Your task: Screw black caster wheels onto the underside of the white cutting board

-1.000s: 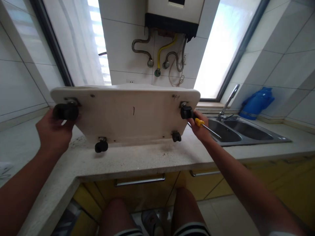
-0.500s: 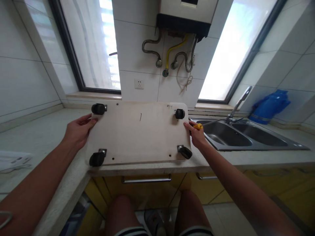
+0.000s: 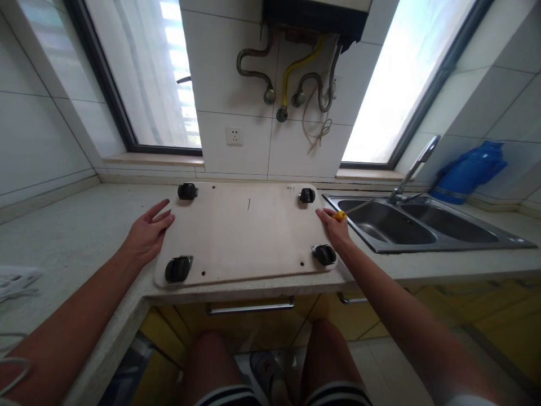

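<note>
A pale board with rounded corners lies on the counter, black casters facing up: back left, back right, front left, front right. Several small holes and a short dark pen stroke show on its face. My left hand is open beside the left edge, fingers apart, its thumb at or very near the edge. At the right edge, my right hand has its thumb against the board. Those fingers are closed on a yellow-handled screwdriver whose shaft points right over the sink.
To the right is a steel double sink with a faucet; a blue kettle-shaped container stands behind it. A white power strip lies at far left on the counter. Pipes and a socket are on the wall.
The board's left end has come down flatter onto the counter and shifted right. My left hand has let go, its fingers spreading. My right hand still keeps the screwdriver.
</note>
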`<state>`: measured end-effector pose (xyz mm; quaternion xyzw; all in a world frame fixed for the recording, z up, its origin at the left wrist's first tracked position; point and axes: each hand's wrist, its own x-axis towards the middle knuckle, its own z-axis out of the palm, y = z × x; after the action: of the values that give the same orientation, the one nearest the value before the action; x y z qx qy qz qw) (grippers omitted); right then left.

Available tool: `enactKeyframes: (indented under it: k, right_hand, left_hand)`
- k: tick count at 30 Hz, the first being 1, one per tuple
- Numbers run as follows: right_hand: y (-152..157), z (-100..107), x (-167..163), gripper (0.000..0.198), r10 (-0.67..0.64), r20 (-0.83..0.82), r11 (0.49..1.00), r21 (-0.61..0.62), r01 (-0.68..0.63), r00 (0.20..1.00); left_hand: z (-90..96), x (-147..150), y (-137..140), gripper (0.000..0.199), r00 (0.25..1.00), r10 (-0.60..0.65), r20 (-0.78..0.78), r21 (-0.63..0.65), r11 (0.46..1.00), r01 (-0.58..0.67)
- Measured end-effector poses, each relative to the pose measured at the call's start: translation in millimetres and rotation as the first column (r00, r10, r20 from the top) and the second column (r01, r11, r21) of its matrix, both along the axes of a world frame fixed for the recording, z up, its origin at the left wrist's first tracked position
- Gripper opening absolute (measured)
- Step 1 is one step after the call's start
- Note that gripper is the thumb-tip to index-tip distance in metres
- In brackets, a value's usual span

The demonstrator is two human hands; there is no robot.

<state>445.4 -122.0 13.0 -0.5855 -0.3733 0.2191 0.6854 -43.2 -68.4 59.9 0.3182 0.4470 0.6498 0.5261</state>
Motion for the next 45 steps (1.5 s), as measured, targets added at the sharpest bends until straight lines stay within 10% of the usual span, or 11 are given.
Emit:
enactKeyframes:
  k: [11,29,35,40,45]
  right_hand:
    - [-2,-13,8,0.045,0.031,0.079,0.976,-0.219,-0.013,0.996]
    - [8,-16,41,0.043,-0.057,0.123,0.968,-0.236,0.085,0.991]
    - [5,-12,34,0.040,-0.229,0.082,0.964,-0.117,0.238,0.970]
    - [-27,10,27,0.045,-0.464,0.072,0.873,0.206,0.442,0.883]
    - [-41,68,-19,0.053,-0.293,0.311,0.933,0.301,0.199,0.904]
  left_hand:
    - [-31.6,1,6,0.054,0.994,-0.056,-0.089,-0.029,0.998,0.054]
    - [-63.7,14,5,0.054,0.929,-0.047,-0.367,0.041,0.997,0.066]
    - [-45.7,15,-4,0.046,0.704,0.168,-0.690,0.276,0.960,0.041]
    - [-31.3,7,-45,0.057,0.491,0.050,-0.870,0.310,0.830,0.464]
    - [-55.9,2,-67,0.052,0.341,0.188,-0.921,0.344,0.802,0.487]
